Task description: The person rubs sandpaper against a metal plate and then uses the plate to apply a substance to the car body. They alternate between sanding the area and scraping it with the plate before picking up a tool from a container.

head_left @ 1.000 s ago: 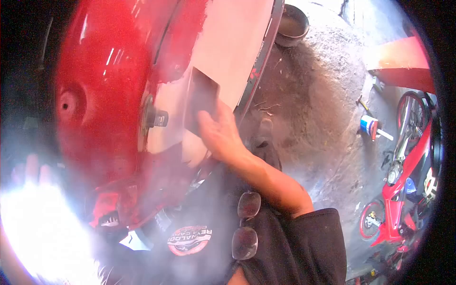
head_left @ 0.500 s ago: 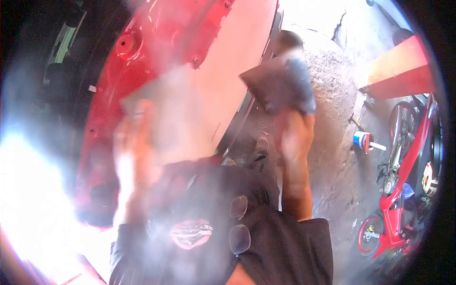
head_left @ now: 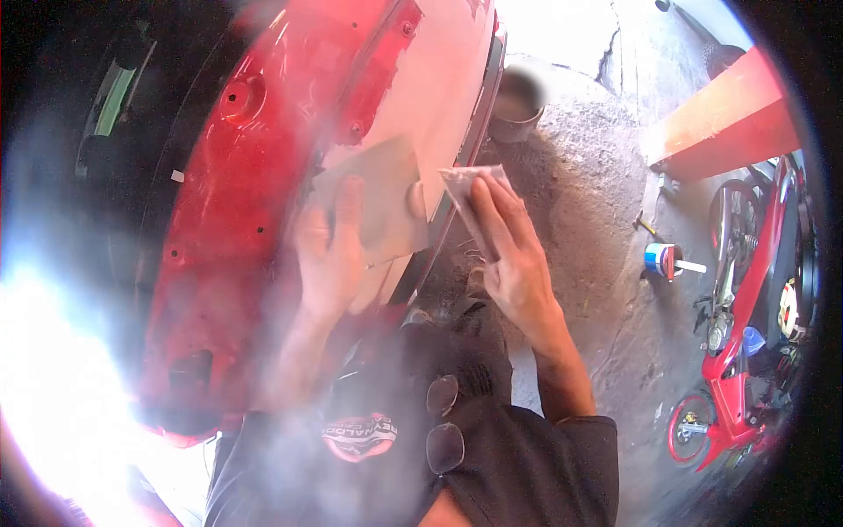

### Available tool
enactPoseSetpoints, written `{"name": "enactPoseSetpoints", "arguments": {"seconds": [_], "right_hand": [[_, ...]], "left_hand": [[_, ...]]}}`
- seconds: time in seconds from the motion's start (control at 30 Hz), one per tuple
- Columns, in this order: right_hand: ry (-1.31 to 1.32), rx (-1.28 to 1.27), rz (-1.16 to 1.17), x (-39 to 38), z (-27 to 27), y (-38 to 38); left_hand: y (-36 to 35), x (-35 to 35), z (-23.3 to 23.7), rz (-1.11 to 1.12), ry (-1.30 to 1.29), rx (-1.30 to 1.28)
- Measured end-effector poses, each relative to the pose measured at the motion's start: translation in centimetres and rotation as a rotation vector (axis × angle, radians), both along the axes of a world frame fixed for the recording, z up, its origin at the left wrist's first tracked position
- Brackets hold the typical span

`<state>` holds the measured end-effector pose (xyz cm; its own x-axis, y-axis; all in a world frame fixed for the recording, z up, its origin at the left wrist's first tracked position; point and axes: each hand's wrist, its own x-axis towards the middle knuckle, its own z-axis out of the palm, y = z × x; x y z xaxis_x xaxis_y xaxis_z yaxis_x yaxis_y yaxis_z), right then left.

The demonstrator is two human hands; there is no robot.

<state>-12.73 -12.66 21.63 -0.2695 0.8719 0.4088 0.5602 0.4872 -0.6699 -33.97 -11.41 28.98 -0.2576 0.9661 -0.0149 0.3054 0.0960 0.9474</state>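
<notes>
In the head view a flat grey-beige sheet, which looks like sandpaper (head_left: 382,193), is in my left hand (head_left: 329,250). My thumb lies across its face and a fingertip shows at its right edge. This hand is over the red car panel (head_left: 233,189), near its pale pinkish coated area (head_left: 430,83). My right hand (head_left: 518,263) grips a smaller folded piece that also looks like sandpaper (head_left: 465,198), fingers flat along it. It is held beside the panel's dark edge, apart from the left sheet. Haze blurs part of the left arm.
A bucket (head_left: 515,123) stands on the rough floor beyond the panel edge. To the right are a red-orange block-like post (head_left: 724,114), a blue-and-white can (head_left: 660,260), a hammer-like tool (head_left: 648,227) and a red motorcycle (head_left: 746,334). Bright glare covers the lower left.
My right hand has drawn back from near the bucket toward my body, uncovering the bucket. My left hand has shifted right with its sheet and turned it more toward the camera.
</notes>
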Motion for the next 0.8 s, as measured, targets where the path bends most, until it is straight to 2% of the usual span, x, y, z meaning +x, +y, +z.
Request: {"name": "enactPoseSetpoints", "arguments": {"seconds": [0.03,0.07,0.13,0.2,0.3,0.33,0.37,0.43,0.53,0.63,0.73,0.8], "right_hand": [[-0.010,0.044,-0.029,-0.5,0.9,0.1],[-0.087,0.103,-0.017,-1.4,1.7,0.0],[-0.072,0.142,0.051,-2.4,1.2,-0.3],[-0.036,0.166,0.124,-3.4,0.2,-0.8],[0.293,-0.155,0.351,-4.1,-1.4,-0.9],[0.489,-0.367,0.290,-4.7,-3.4,-1.1],[0.716,-0.553,0.200,-5.3,-5.4,-1.2],[1.048,-1.165,0.002,-5.0,-8.0,-1.2],[1.372,-1.241,-0.196,-6.7,-10.9,-0.9],[1.396,-1.264,-0.074,-7.8,-9.4,0.7],[1.515,-1.140,-0.137,-10.3,-9.7,2.5],[1.497,-1.186,-0.222,-11.0,-9.0,3.7]], "left_hand": [[-0.1,-0.4,-0.5,-0.056,0.241,-0.021],[-0.1,-0.3,-0.9,-0.048,0.298,0.053],[0.1,0.3,-1.6,-0.032,0.410,0.198],[0.2,0.4,-0.4,0.040,0.397,0.221],[0.0,0.3,3.8,0.257,0.382,0.142],[-0.5,-1.1,5.1,0.428,0.444,0.197],[-1.1,-2.7,6.3,0.514,0.375,0.236],[-1.9,-5.4,9.1,0.547,0.186,0.309],[-3.2,-9.8,12.3,0.384,-0.144,0.380],[-4.3,-13.7,15.0,0.139,-0.439,0.380],[-4.6,-16.0,16.5,-0.071,-0.628,0.312],[-4.8,-16.9,17.5,-0.174,-0.721,0.254]]}}
